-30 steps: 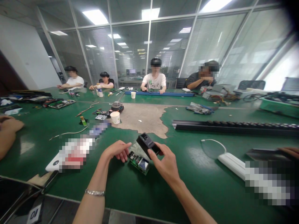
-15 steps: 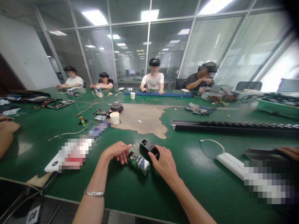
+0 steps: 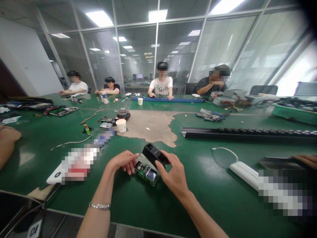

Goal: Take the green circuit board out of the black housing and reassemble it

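My right hand [image 3: 173, 168] grips a black plastic housing [image 3: 151, 152] with cut-out windows, thumb on the near side and fingers over its right end. The housing is tilted, just above and behind a green circuit board [image 3: 142, 171]. That board lies on the green table, with a small display screen [image 3: 151, 174] at its right end and several components at its left. Beside the board's left end is my left hand [image 3: 125, 161], thumb stretched out and fingers loosely bent. Whether its fingertips touch the board is hard to tell.
A paper cup [image 3: 121, 126] stands beyond my left hand, near a worn brown patch [image 3: 151, 127]. To the right are a long black rail [image 3: 242, 135] and a white power strip [image 3: 245, 172]. Several people sit around the table; one person's hand [image 3: 305, 161] shows at far right.
My right hand has shifted the black housing slightly left and up, tilting it more over the circuit board. My left hand and the board have hardly moved.
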`<state>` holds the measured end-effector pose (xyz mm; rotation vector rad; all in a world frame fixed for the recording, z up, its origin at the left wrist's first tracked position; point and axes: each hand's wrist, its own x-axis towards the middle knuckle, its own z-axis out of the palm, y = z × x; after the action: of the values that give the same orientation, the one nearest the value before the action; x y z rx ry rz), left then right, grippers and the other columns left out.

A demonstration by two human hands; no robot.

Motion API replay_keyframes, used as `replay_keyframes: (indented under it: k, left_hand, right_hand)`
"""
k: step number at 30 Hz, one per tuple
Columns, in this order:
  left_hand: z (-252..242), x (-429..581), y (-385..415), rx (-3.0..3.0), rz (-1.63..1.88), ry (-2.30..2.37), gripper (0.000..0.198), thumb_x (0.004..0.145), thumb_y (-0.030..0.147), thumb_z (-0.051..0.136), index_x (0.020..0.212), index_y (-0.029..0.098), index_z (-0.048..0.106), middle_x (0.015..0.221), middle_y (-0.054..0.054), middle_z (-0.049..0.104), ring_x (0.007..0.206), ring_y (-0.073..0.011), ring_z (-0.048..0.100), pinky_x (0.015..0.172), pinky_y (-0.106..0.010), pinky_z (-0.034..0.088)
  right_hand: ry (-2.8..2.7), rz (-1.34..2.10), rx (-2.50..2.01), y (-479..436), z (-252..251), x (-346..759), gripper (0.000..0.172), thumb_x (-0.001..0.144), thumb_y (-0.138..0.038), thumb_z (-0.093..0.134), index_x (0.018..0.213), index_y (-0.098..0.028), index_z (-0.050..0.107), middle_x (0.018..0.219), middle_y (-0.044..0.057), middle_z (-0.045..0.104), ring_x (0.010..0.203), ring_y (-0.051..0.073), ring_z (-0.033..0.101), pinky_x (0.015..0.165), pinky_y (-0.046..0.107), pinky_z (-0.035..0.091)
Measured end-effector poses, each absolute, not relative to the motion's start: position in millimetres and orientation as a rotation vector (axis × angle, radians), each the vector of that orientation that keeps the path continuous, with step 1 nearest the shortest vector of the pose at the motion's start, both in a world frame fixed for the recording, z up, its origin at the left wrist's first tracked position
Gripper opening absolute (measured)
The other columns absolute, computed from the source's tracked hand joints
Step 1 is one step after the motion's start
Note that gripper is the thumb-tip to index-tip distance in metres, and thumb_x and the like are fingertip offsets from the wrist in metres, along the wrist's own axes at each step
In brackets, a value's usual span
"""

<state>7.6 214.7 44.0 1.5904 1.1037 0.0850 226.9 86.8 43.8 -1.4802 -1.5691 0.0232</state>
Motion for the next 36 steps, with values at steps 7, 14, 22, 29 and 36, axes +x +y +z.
replay_keyframes:
  k: [7,14,22,29,36]
  left_hand:
    - [37.8,4.8,218.1,1.580,0.144,1.086,0.076,0.073,0.083,0.038,0.087,0.013,0.061,0.074,-0.014,0.073,0.053,-0.0179,0.067,0.042,-0.020,0.036]
    - [44.2,7.8,214.9,1.585,0.140,1.128,0.076,0.070,0.085,0.041,0.086,0.013,0.059,0.074,-0.014,0.073,0.054,-0.0172,0.067,0.044,-0.020,0.036]
    - [45.6,8.8,213.3,1.598,0.129,1.167,0.076,0.070,0.084,0.041,0.087,0.013,0.060,0.069,-0.012,0.072,0.052,-0.0187,0.067,0.043,-0.021,0.035]
    - [40.1,6.4,216.0,1.626,0.113,1.137,0.075,0.072,0.085,0.038,0.083,0.013,0.060,0.066,-0.012,0.071,0.050,-0.0192,0.066,0.040,-0.021,0.034]
    - [40.5,5.8,216.4,1.634,0.104,1.149,0.075,0.074,0.083,0.038,0.082,0.012,0.061,0.067,-0.013,0.072,0.049,-0.0187,0.066,0.040,-0.020,0.034]
  right_hand:
    - [-1.767,0.097,-1.247,71.5,52.2,211.3,0.040,0.081,-0.029,0.059,0.120,-0.022,0.057,0.104,0.008,0.061,0.095,0.023,0.056,0.090,0.041,0.046]
    - [-1.853,0.065,-1.231,69.1,48.8,208.0,0.045,0.078,-0.027,0.059,0.123,-0.021,0.055,0.103,0.009,0.059,0.094,0.023,0.055,0.088,0.042,0.047]
    - [-1.979,0.119,-1.362,69.0,47.7,207.5,0.038,0.077,-0.030,0.061,0.114,-0.021,0.059,0.096,0.008,0.058,0.088,0.023,0.054,0.082,0.039,0.047]
    - [-1.919,0.122,-1.456,71.2,40.9,206.4,0.032,0.079,-0.036,0.061,0.107,-0.020,0.061,0.092,0.007,0.060,0.088,0.022,0.054,0.082,0.038,0.045]
    - [-1.918,0.103,-1.504,70.3,40.5,207.9,0.041,0.076,-0.041,0.066,0.110,-0.020,0.060,0.095,0.006,0.061,0.089,0.022,0.054,0.081,0.036,0.044]
